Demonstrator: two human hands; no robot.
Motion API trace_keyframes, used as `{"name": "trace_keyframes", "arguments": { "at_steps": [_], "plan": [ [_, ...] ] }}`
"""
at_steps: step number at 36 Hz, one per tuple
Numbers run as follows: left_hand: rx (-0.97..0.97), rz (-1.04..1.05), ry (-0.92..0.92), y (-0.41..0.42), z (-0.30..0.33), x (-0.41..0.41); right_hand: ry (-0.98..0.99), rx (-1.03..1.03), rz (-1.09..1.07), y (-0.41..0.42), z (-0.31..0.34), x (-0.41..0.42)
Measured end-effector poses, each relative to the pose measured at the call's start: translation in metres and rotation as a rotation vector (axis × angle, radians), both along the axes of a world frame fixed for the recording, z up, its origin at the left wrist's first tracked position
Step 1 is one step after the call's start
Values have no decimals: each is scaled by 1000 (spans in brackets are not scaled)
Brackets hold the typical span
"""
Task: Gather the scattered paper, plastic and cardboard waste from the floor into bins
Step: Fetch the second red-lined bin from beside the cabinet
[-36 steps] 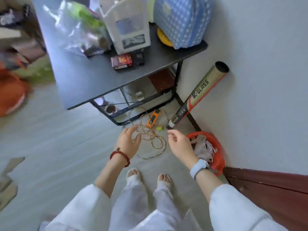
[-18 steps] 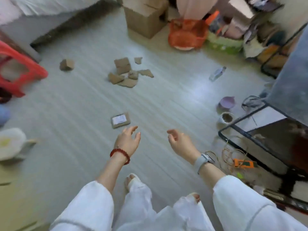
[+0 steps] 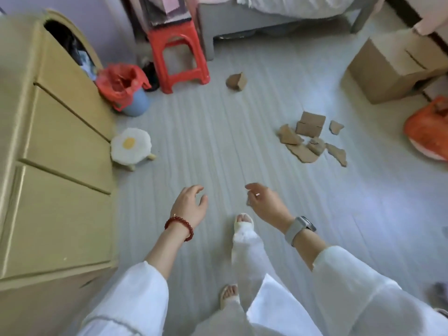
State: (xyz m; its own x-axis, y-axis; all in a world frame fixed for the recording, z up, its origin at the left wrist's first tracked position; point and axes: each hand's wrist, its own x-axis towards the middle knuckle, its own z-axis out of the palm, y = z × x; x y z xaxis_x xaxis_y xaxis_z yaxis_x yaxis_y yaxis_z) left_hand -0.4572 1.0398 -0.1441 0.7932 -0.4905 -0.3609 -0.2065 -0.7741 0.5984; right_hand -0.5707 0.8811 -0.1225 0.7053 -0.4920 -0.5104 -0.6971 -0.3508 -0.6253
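Brown cardboard scraps [image 3: 312, 139] scattered on pale floor [image 3: 218, 141], right of centre, well ahead of both hands. One lone scrap [image 3: 236, 81] farther up, near red stool [image 3: 178, 57]. Big cardboard box [image 3: 392, 66] at upper right, flaps partly shut.

Left hand [image 3: 189, 206] hovering over floor, fingers loosely spread, holding nothing. Red bead bracelet [image 3: 179, 226] on that wrist. Right hand [image 3: 265, 204] hovering too, fingers relaxed and slightly curled, nothing held; ring visible on one finger. Grey watch [image 3: 299, 227] on right wrist. Hands apart from each other, neither touching any waste.

Blue bin [image 3: 135, 103] with red liner bag [image 3: 120, 83] at upper left, just beside yellow dresser [image 3: 55, 146] and near stool. Orange bag [image 3: 426, 132] at right edge, near scraps; contents unclear. Egg-shaped footstool [image 3: 131, 146] just beside dresser, below bin.

White sleeves and trousers in lower frame, two feet in pale sandals [image 3: 243, 223] on floor between the arms. Bed frame [image 3: 278, 23] along top edge. Dark blurred item at lower right edge, cannot tell what.
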Motion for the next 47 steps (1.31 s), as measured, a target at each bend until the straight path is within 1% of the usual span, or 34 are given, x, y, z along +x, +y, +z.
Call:
{"name": "trace_keyframes", "arguments": {
  "at_steps": [4,11,17,22,26,29,33,36,39,42,47],
  "plan": [
    [-18,38,-18,-31,2,67,-43,7,41,-36,-1,75],
    [-61,215,-45,-90,26,204,-105,-7,142,-103,11,231],
    [-106,386,-22,-98,30,295,-114,-1,220,-122,23,341],
    [-94,510,40,-90,15,376,-100,7,270,-127,5,437],
    [-115,610,73,-82,-10,465,-104,41,287,-129,-24,530],
    [-121,668,105,-77,-40,564,-89,51,290,-129,-53,628],
    [-107,720,170,-69,-81,687,-11,75,223,-124,-96,750],
    [-60,781,223,-64,-116,767,59,64,217,-118,-136,833],
    [-4,819,269,-58,-153,831,78,88,224,-112,-175,904],
    [81,830,275,-53,-198,881,83,93,208,-109,-218,959],
    [81,881,312,-53,-268,946,129,77,237,-108,-296,1029]
  ]
}}
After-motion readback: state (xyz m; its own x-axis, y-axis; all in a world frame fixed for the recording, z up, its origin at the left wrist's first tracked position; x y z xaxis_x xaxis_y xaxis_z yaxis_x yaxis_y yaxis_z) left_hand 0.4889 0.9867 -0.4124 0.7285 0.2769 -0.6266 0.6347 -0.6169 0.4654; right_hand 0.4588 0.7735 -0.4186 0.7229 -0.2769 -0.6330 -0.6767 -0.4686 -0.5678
